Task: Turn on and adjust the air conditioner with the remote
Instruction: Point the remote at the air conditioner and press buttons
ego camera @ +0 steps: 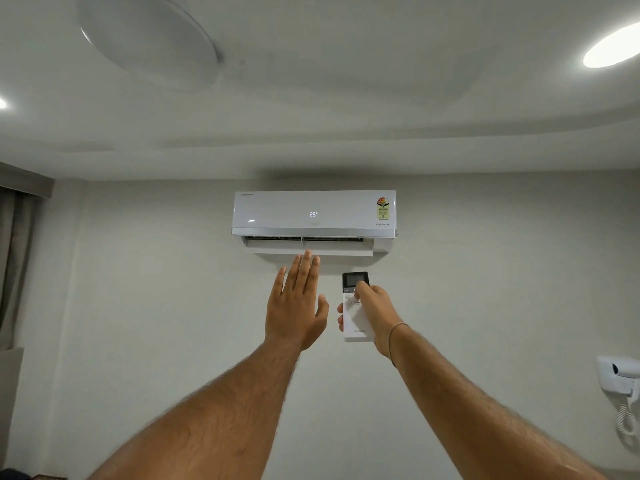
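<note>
A white wall-mounted air conditioner (314,216) hangs high on the wall ahead. Its front panel displays 25 and its lower flap is swung open. My right hand (375,315) grips a white remote (356,320) with a dark screen at the top, held upright and aimed at the unit, thumb resting on the buttons under the screen. My left hand (296,303) is raised flat with fingers together, palm facing the unit, fingertips just below the open flap. It holds nothing.
A round ceiling fixture (147,39) sits at the upper left and a lit ceiling lamp (611,46) at the upper right. A curtain (15,258) hangs at the left edge. A white wall-mounted device with a coiled cord (621,382) is at the right.
</note>
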A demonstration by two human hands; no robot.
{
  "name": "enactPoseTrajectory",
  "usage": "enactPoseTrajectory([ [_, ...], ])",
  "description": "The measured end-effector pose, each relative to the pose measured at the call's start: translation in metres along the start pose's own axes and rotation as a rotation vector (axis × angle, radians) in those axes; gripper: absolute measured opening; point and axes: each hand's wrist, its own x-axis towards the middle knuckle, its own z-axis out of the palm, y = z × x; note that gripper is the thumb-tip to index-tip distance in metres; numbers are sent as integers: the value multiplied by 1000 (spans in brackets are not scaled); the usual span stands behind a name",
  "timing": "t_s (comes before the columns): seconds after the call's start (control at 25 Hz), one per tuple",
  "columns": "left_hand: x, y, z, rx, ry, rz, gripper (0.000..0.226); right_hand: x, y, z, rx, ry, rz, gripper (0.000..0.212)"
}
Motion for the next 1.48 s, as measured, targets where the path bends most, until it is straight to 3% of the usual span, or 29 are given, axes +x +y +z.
enactPoseTrajectory([
  [1.28, 0, 8, -5, -16, -2, 3, 77, -2, -4, -5, 45, -33, 0, 32],
  [1.48, 1, 6, -6, -8, -5, 11, 76, -5, -6, -3, -66, 37, -51, 72],
])
